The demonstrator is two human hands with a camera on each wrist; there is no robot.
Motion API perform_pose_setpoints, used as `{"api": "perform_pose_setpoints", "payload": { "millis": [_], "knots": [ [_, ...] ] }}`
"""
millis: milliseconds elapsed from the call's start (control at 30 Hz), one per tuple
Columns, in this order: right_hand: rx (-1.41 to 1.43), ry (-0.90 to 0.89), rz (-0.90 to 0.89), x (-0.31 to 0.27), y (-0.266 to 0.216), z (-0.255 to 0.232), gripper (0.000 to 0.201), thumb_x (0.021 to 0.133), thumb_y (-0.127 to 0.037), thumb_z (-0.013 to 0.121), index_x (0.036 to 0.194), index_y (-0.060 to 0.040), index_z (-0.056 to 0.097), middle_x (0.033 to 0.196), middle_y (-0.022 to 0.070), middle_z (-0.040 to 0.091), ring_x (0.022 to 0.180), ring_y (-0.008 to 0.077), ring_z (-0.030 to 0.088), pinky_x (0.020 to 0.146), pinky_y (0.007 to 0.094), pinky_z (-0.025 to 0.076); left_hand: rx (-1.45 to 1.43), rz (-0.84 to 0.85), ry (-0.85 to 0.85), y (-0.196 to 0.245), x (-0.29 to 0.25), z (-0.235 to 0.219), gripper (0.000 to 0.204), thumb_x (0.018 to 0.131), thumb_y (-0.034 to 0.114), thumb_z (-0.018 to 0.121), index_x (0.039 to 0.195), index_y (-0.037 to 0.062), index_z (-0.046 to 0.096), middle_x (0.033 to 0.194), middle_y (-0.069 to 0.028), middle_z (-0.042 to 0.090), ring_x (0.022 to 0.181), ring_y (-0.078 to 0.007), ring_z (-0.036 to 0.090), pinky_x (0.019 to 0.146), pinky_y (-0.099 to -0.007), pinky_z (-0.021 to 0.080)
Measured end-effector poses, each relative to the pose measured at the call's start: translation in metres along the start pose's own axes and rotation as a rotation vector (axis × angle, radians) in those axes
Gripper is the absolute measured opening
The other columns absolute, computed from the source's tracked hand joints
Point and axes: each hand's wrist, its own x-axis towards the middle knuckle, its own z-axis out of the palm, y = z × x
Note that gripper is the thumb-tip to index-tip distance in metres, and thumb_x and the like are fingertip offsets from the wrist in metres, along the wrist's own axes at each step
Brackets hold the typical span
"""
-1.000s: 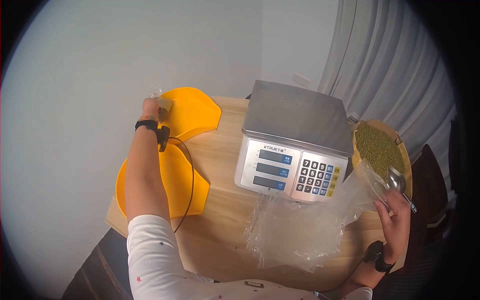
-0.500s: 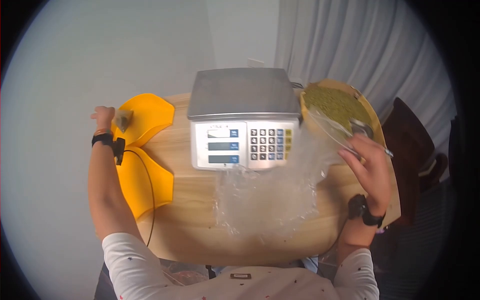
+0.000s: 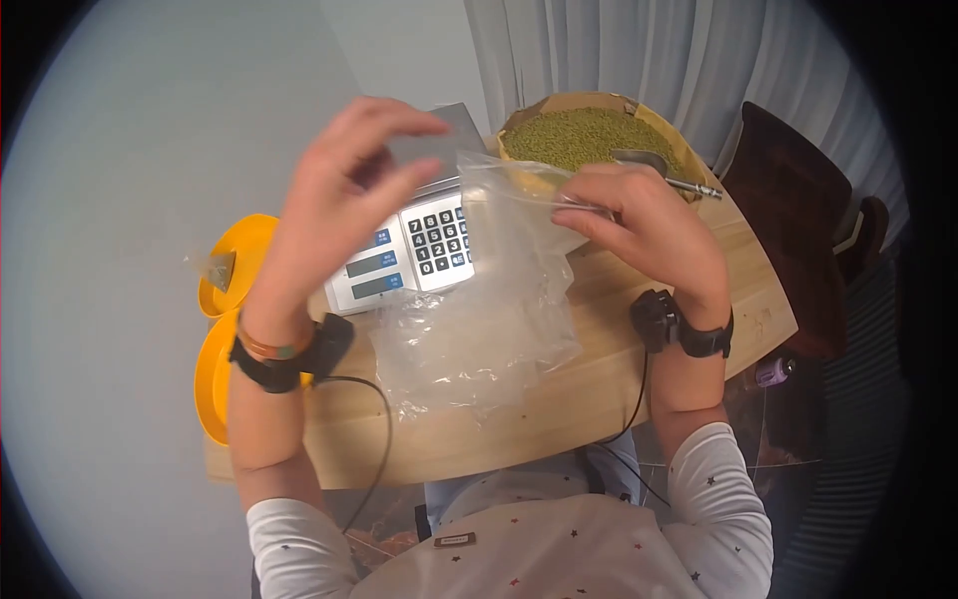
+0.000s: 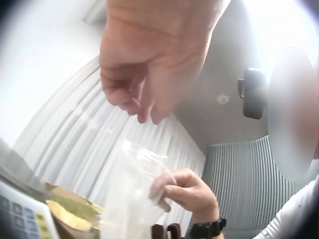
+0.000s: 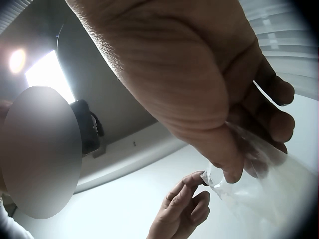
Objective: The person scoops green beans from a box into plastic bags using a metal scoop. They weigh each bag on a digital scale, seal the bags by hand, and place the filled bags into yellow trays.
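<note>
My right hand (image 3: pixel 649 215) pinches the upper edge of a clear plastic bag (image 3: pixel 509 225) between thumb and fingers. The bag hangs in front of the scale (image 3: pixel 434 235). My left hand (image 3: pixel 344 185) is raised over the scale's left side, thumb and forefinger apart, holding nothing. In the right wrist view, the left fingertips (image 5: pixel 192 179) are right at the bag's edge. More clear plastic bags (image 3: pixel 449 354) lie on the table below. A small filled clear bag (image 3: pixel 222 270) rests in the far yellow scoop-shaped tray (image 3: pixel 254 240) at left.
Behind the right hand stands a yellow-lined container of green beans (image 3: pixel 574 135) with a metal scoop (image 3: pixel 649 160) in it. A second yellow tray (image 3: pixel 212 384) sits nearer, at the wooden table's (image 3: pixel 619 349) left edge. A dark chair (image 3: pixel 798 170) stands at right.
The left hand has left the small filled bag in the far yellow tray and come right, over the scale. My right hand has lifted its plastic bag leftward, away from the beans. The view has turned right.
</note>
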Motion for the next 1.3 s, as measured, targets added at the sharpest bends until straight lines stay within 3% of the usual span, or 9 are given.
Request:
{"api": "perform_pose_setpoints", "payload": {
  "millis": [300,400,600,733,800,900,967,1100,1300],
  "knots": [
    [0.027,0.080,-0.064,-0.007,0.012,0.003,0.026,0.092,-0.022,0.063,0.089,0.0041,0.064,0.076,0.0194,0.061,0.074,0.0388,0.058,0.068,0.0433,0.046,0.018,0.012,-0.101,0.009,-0.015,0.060,0.016,0.087,0.002,0.069,0.100,0.0021,0.061,0.101,-0.0010,0.060,0.063,-0.0059,0.043,0.058,-0.0216,0.039],
    [0.092,0.019,0.019,-0.007,0.007,0.000,0.026,0.093,-0.023,0.062,0.092,0.0031,0.066,0.082,0.0184,0.064,0.079,0.0378,0.060,0.072,0.0427,0.047,-0.165,-0.108,-0.058,0.012,-0.025,0.065,0.007,0.093,0.005,0.060,0.098,0.0008,0.059,0.091,-0.0078,0.060,0.072,-0.0188,0.054,0.065,-0.0279,0.045],
    [-0.009,-0.287,0.055,-0.008,0.004,-0.009,0.023,0.094,-0.021,0.062,0.101,0.0006,0.067,0.095,0.0143,0.063,0.085,0.0309,0.060,0.074,0.0372,0.046,-0.079,0.022,-0.025,0.001,-0.040,0.061,0.005,0.092,0.002,0.061,0.094,-0.0017,0.058,0.082,-0.0051,0.058,0.070,-0.0138,0.051,0.064,-0.0259,0.043],
    [0.067,-0.154,-0.034,-0.011,0.014,-0.005,0.024,0.094,-0.020,0.063,0.109,-0.0019,0.067,0.094,0.0123,0.064,0.084,0.0271,0.061,0.074,0.0353,0.047,-0.029,0.017,-0.043,-0.001,-0.045,0.050,0.007,0.091,0.005,0.063,0.094,-0.0011,0.060,0.082,-0.0100,0.057,0.072,-0.0232,0.054,0.066,-0.0309,0.045],
    [0.135,-0.005,0.166,-0.014,0.012,-0.020,0.029,0.092,-0.019,0.064,0.117,-0.0029,0.066,0.099,0.0111,0.067,0.086,0.0229,0.063,0.075,0.0338,0.048,-0.003,0.013,-0.044,-0.002,-0.046,0.043,0.008,0.092,0.007,0.062,0.096,0.0004,0.062,0.084,-0.0126,0.057,0.074,-0.0289,0.056,0.068,-0.0342,0.046],
    [0.168,0.138,0.332,-0.023,0.039,-0.039,0.032,0.090,-0.019,0.066,0.117,-0.0026,0.066,0.102,0.0105,0.069,0.087,0.0197,0.063,0.075,0.0326,0.048,0.049,0.027,0.028,-0.008,-0.046,0.035,0.008,0.091,0.003,0.062,0.091,-0.0026,0.057,0.081,-0.0088,0.054,0.071,-0.0212,0.051,0.066,-0.0290,0.043],
    [-0.159,0.144,0.394,-0.027,0.067,-0.052,0.034,0.087,-0.022,0.070,0.116,-0.0035,0.067,0.094,0.0166,0.069,0.087,0.0297,0.065,0.078,0.0391,0.051,0.081,0.079,0.064,-0.011,-0.047,0.030,0.011,0.094,0.006,0.059,0.090,-0.0023,0.053,0.084,-0.0096,0.054,0.074,-0.0227,0.050,0.069,-0.0292,0.043],
    [-0.545,-0.111,0.664,-0.041,0.119,-0.052,0.033,0.082,-0.020,0.074,0.111,-0.0044,0.070,0.099,0.0181,0.070,0.096,0.0340,0.066,0.082,0.0418,0.051,0.056,0.051,0.081,-0.002,-0.049,0.024,0.013,0.097,0.008,0.053,0.093,-0.0038,0.053,0.088,-0.0163,0.053,0.080,-0.0341,0.052,0.074,-0.0374,0.045],
    [-0.759,-0.303,0.817,-0.053,0.150,-0.041,0.026,0.080,-0.010,0.069,0.106,-0.0106,0.073,0.101,0.0172,0.071,0.097,0.0352,0.067,0.082,0.0443,0.053,0.018,0.063,0.056,0.001,-0.052,0.020,0.013,0.095,0.007,0.047,0.090,-0.0038,0.051,0.088,-0.0142,0.055,0.076,-0.0287,0.048,0.071,-0.0344,0.042]
  ]
}}
